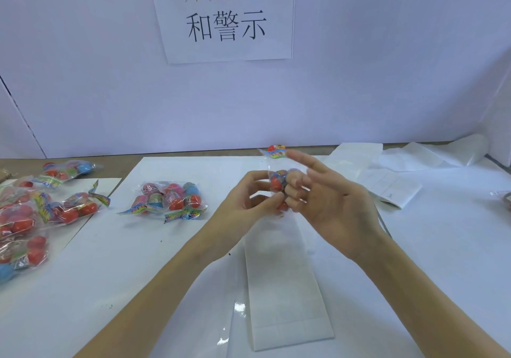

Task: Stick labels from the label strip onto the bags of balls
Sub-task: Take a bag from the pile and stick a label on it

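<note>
While held above desk (414, 247) at frame centre, bag of balls (277, 183) sits between both hands: left hand (249, 194) pinching it, right hand (329, 200) curled round it, index finger extended.

Both bare forearms reach in from the near edge of the table and meet above its middle, lifted clear of the surface. The left hand (249, 194) is turned palm inward, its fingers curled and its thumb and fingertips pinching the side of a bag of balls (278, 183) held up between the two hands. The right hand (329, 194) faces it, its lower three fingers bent round the other side of the bag, while the index finger sticks out straight toward the far edge
</note>
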The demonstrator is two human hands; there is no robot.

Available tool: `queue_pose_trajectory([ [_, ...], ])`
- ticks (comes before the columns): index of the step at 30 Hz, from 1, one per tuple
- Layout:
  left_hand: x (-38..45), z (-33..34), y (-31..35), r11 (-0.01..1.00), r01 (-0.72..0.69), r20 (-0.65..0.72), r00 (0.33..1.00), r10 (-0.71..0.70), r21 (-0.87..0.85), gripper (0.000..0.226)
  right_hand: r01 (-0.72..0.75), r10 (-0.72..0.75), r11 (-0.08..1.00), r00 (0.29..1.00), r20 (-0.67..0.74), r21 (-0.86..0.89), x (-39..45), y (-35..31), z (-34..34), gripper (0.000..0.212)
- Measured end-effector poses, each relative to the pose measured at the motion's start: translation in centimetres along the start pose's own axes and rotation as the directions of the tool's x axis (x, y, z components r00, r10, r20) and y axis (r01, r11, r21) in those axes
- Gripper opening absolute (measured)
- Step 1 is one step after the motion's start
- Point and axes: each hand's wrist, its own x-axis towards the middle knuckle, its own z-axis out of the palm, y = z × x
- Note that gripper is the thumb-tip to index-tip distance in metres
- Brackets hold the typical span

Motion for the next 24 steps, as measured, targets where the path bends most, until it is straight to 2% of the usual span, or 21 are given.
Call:
queue_pose_trajectory([
  [2,0.3,-0.6,-0.1,0.999,-0.027,-0.03,0.999,0.026,-0.033,0.04,0.037,-0.032,0.996,0.997,-0.073,0.076,0.0,-0.6,-0.5,0.055],
  [4,0.6,-0.9,0.0,0.998,-0.019,-0.062,0.998,0.016,-0.054,0.043,0.097,-0.095,0.995,0.985,-0.143,0.008,0.1,-1.0,-0.9,0.049],
  [6,0.7,-1.0,-0.1,0.997,-0.004,-0.084,0.996,-0.003,-0.08,0.042,0.132,-0.179,0.964,0.965,-0.193,-0.23,0.1,-1.0,-1.0,0.038],
  [8,0.8,-1.1,-0.3,0.997,0.003,-0.098,0.995,-0.012,-0.083,0.043,0.119,-0.248,0.839,0.952,-0.18,-0.531,0.0,-0.5,-1.0,0.036],
  [10,0.8,-1.2,-0.4,0.998,0.008,-0.101,0.995,-0.015,-0.07,0.041,0.101,-0.256,0.726,0.958,-0.131,-0.681,0.0,0.3,-0.9,0.037],
  [15,0.4,-0.5,-0.1,0.997,0.044,-0.092,0.994,-0.05,-0.064,0.035,0.112,-0.239,0.664,0.969,-0.068,-0.739,0.1,1.5,-0.5,0.036],
  [18,0.4,-0.4,-0.3,1.0,0.024,-0.133,0.991,-0.026,-0.014,0.038,0.138,-0.308,0.631,0.948,-0.083,-0.764,0.3,1.7,-0.8,0.041],
  [24,0.5,-0.3,-0.6,0.999,0.007,-0.113,0.994,-0.012,-0.044,0.05,0.16,-0.374,0.449,0.927,-0.022,-0.879,0.4,2.3,-1.8,0.057],
])
